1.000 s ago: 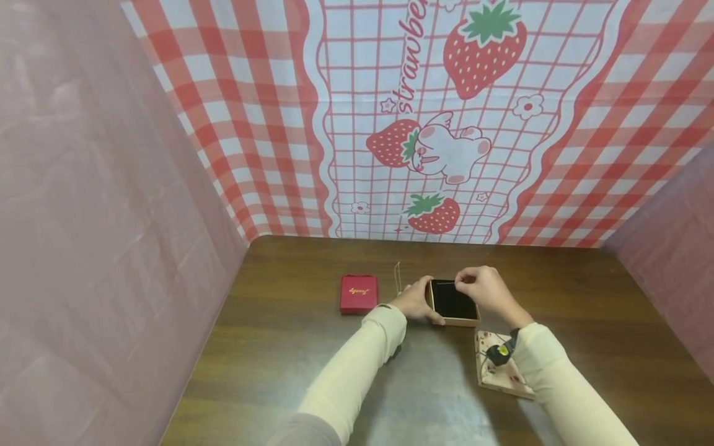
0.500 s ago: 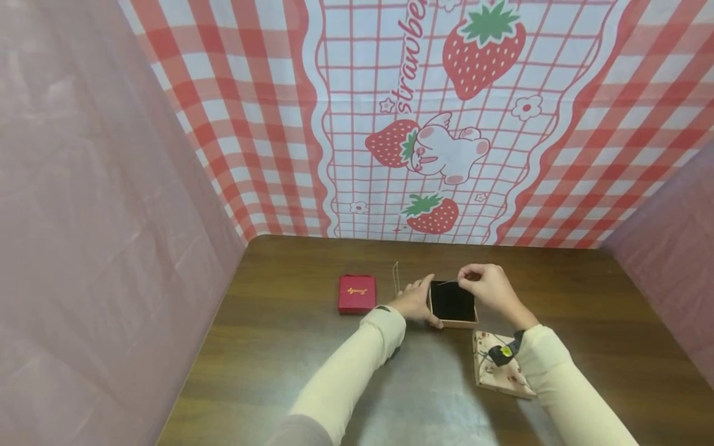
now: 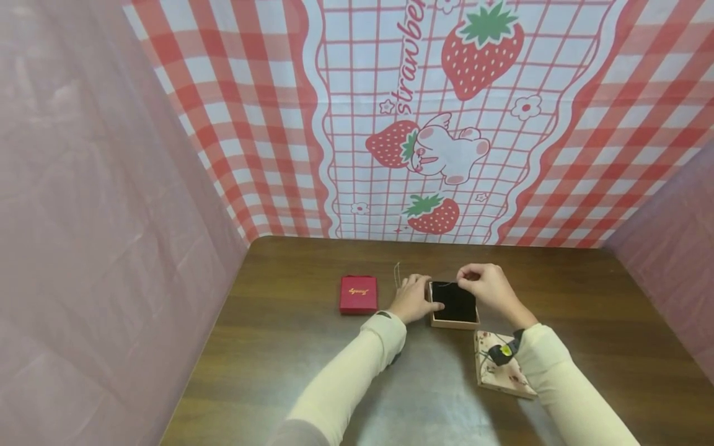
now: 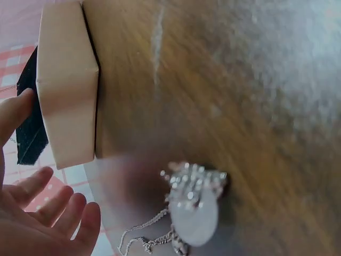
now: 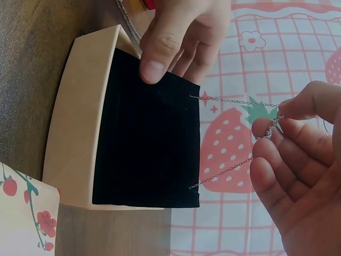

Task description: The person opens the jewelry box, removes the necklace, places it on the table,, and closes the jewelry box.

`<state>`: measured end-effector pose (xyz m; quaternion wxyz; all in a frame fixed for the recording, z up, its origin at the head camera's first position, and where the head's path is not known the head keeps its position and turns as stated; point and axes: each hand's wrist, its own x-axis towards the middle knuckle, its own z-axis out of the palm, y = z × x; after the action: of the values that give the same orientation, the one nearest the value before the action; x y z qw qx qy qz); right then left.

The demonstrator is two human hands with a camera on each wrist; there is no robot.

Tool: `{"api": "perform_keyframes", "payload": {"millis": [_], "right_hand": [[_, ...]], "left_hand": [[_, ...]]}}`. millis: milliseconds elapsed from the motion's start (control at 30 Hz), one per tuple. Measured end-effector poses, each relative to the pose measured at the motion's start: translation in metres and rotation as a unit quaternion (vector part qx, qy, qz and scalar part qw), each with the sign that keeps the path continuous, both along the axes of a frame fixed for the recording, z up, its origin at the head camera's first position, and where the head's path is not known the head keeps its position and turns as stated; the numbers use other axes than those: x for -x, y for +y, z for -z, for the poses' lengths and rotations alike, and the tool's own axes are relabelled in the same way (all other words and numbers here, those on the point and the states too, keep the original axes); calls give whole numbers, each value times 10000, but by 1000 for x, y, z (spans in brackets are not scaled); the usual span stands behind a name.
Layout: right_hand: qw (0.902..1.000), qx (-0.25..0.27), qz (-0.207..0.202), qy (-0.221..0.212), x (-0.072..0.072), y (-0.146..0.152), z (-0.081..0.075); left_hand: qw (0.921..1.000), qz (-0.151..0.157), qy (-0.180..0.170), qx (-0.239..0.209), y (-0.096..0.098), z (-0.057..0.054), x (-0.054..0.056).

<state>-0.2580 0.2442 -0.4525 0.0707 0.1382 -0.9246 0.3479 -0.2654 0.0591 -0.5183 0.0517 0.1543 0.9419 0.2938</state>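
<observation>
My right hand (image 3: pixel 491 291) pinches a fine silver chain (image 5: pixel 229 100) between thumb and forefinger. Two strands run from the pinch to slits at the far edge of a black velvet pad (image 5: pixel 154 138). This pad sits tilted up in an open peach-coloured jewellery box (image 3: pixel 454 324). At the box's left side is my left hand (image 3: pixel 411 300), its thumb on the pad and its other fingers loosely extended. Beside that hand, a silver necklace pendant (image 4: pixel 194 213) with sparkling stones and a pale oval lies on the table, its chain (image 3: pixel 397 272) stretching toward the back.
A flower-printed box lid (image 3: pixel 504 375) lies under the right wrist, in front of the box. On the left stands a small red jewellery box (image 3: pixel 359 294) with gold lettering. A strawberry-print cloth (image 3: pixel 413 186) hangs behind the wooden table (image 3: pixel 290 347).
My left hand has let go of the box's near corner and brought its thumb onto the pad. The right hand has drawn back slightly to the right, the chain in its pinch.
</observation>
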Motion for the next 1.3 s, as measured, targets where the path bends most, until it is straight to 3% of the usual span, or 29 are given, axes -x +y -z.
{"api": "perform_keyframes", "payload": {"millis": [333, 633, 767, 900, 1033, 1300], "right_hand": [[9998, 27, -10, -211, -2, -1, 0], [9998, 25, 28, -210, -2, -1, 1], [9998, 34, 21, -204, -2, 0, 2], [9996, 31, -16, -279, -3, 0, 2], [9995, 20, -7, -312, -4, 1, 2], [9996, 34, 31, -282, -4, 0, 0]], "left_hand": [[9998, -138, 65, -123, 1, 3, -1], [9945, -346, 178, -970, -1, 4, 1], [9919, -461, -6, -1187, -1, 4, 2], [9834, -496, -395, -1700, 0, 5, 4], [9700, -462, -656, -2295, 0, 6, 5], [9557, -505, -958, -2738, 3, 6, 7]]}}
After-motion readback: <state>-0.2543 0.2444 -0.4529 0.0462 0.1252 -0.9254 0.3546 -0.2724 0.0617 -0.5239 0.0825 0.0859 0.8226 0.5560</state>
